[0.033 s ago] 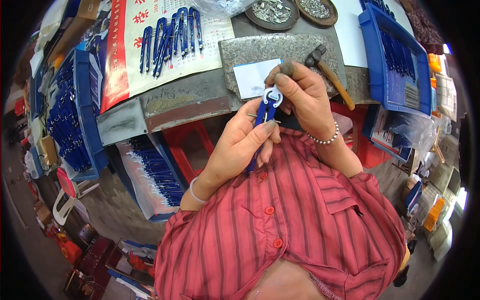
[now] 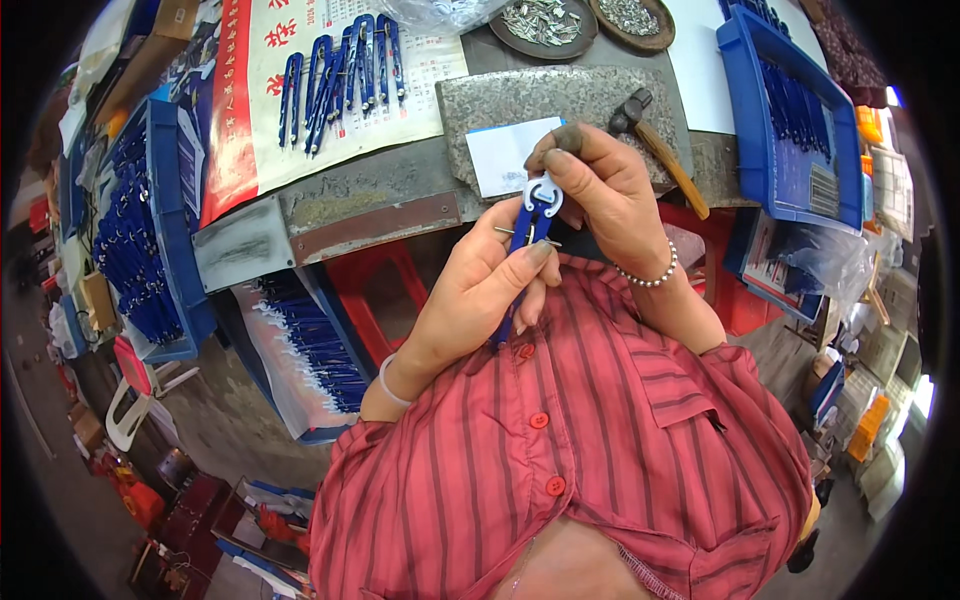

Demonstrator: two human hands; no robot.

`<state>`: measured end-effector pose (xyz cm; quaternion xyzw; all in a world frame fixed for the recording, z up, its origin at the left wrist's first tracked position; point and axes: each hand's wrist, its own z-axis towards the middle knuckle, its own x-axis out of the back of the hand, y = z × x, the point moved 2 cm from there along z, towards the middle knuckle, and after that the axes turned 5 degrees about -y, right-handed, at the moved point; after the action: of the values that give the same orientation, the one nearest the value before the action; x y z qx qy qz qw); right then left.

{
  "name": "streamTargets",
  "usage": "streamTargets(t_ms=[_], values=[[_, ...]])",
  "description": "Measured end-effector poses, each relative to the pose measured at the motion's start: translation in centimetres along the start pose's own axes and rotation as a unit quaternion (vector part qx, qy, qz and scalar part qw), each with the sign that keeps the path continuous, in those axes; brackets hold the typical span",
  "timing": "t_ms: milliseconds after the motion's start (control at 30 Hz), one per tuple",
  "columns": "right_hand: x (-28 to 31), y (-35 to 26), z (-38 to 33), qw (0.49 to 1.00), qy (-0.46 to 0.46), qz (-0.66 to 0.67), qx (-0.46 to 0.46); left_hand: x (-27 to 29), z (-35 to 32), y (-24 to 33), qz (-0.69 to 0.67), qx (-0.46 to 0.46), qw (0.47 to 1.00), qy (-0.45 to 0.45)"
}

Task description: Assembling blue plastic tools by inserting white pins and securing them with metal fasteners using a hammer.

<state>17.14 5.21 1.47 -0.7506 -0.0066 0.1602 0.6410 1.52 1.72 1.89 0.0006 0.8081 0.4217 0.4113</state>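
Note:
My left hand (image 2: 478, 283) is closed round a blue-handled tool (image 2: 520, 236) with a silvery, rounded, open-ringed head. The tool stands tilted in front of my shirt, head up and away from me. A thin metal pin (image 2: 507, 230) sticks out crosswise below the head. My right hand (image 2: 605, 175) is just above and beside the head, thumb and forefinger pinched together; whatever is between them is hidden. Behind the hands, a white paper pad (image 2: 500, 165) lies on a speckled stone slab (image 2: 480, 105). A hammer (image 2: 660, 150) with a wooden handle rests on the slab's right part.
Several blue handled pieces (image 2: 345, 80) lie on a printed sheet (image 2: 425, 120). Two round dishes (image 2: 510, 40) of small metal parts stand at the back. Blue crates (image 2: 745, 110) of blue tools stand right and left, and another box (image 2: 340, 330) lies below the table's edge near a red stool (image 2: 365, 290).
My right fingertips have shifted very slightly to the left by the tool's head. My left hand and the other things look unchanged.

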Motion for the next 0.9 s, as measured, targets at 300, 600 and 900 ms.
streamTargets(t_ms=[300, 600, 900], values=[[0.0, 0.5, 0.5, 0.998, -0.031, 0.043, -0.014, 0.1, 0.4, 0.3, 0.004, 0.001, 1.0, -0.027], [-0.4, 0.9, 0.5, 0.993, 0.007, 0.119, -0.008, 0.1, 0.8, 0.1, -0.019, -0.021, 1.0, -0.012], [0.3, 1.2, 0.6, 0.993, -0.012, 0.12, -0.01, -0.2, 1.0, 0.0, -0.031, -0.02, 0.999, -0.008]])
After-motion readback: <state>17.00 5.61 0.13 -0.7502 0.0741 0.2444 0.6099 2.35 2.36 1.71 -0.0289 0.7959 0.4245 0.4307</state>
